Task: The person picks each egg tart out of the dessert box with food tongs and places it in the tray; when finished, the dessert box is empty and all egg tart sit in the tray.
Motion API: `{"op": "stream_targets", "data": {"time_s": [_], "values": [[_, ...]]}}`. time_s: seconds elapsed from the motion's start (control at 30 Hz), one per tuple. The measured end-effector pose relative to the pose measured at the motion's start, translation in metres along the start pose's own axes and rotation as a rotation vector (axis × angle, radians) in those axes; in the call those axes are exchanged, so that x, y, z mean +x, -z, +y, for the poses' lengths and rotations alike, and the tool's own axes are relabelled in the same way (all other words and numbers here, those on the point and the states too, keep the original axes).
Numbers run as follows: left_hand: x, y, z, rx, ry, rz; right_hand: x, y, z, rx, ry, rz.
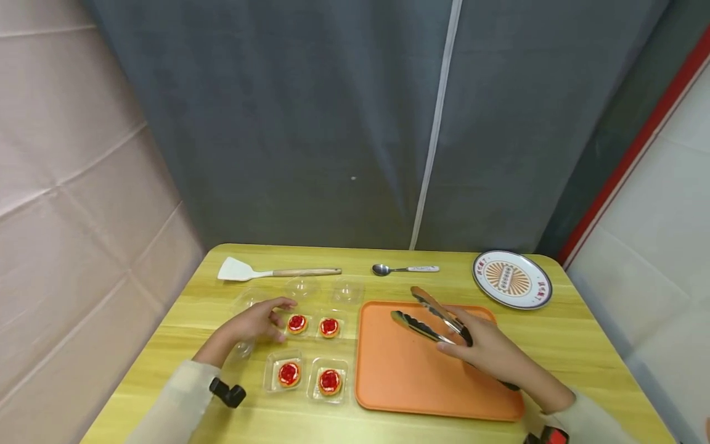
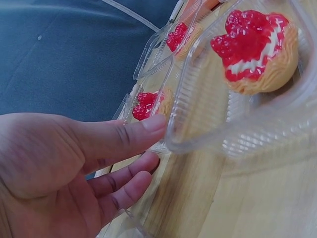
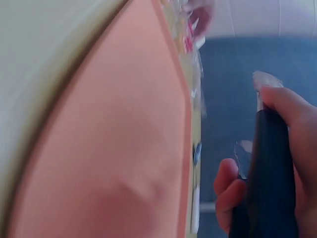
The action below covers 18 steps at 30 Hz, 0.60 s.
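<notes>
Four small containers of clear plastic, each with a red-topped tart, stand in two rows; the tarts are the back-left tart point(image 1: 297, 324), back-right tart point(image 1: 329, 327), front-left tart point(image 1: 289, 374) and front-right tart point(image 1: 330, 382). My left hand point(image 1: 255, 322) is beside the back-left container, thumb and fingers spread apart. In the left wrist view, its thumb point(image 2: 156, 123) overlaps a container edge, with nothing gripped. Over the orange tray point(image 1: 388, 382), my right hand point(image 1: 482, 345) grips metal tongs point(image 1: 438, 308) with black handles point(image 3: 272, 168). The tongs' arms are spread, with nothing between their tips.
Clear lids point(image 1: 347, 291) stand up behind the back containers. Along the table's far side lie a white spatula point(image 1: 235, 270) with a wooden handle, a spoon point(image 1: 381, 269) and a patterned plate point(image 1: 510, 279). A dark curtain point(image 1: 310, 123) hangs behind the table.
</notes>
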State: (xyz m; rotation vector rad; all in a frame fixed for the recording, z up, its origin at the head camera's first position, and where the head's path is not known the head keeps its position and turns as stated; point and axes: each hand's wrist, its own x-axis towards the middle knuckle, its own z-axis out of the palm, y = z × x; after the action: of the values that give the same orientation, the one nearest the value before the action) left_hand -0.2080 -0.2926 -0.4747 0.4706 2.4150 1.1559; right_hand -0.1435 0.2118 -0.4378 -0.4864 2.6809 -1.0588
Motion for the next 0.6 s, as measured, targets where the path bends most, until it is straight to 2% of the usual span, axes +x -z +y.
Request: {"op": "stream_targets", "data": {"time_s": [0.27, 0.4, 0.6], "values": [[-0.001, -0.001, -0.007, -0.006, 0.003, 0.001, 0.044, -0.031, -0.044, -0.040, 0.158, -0.082], [-0.002, 0.000, -0.008, 0.024, -0.003, 0.012, 0.063, -0.044, -0.065, -0.108, 0.228, -0.122], [-0.001, 0.001, -0.002, 0.019, -0.013, 0.012, 0.093, -0.063, -0.087, -0.228, 0.293, -0.145]]}}
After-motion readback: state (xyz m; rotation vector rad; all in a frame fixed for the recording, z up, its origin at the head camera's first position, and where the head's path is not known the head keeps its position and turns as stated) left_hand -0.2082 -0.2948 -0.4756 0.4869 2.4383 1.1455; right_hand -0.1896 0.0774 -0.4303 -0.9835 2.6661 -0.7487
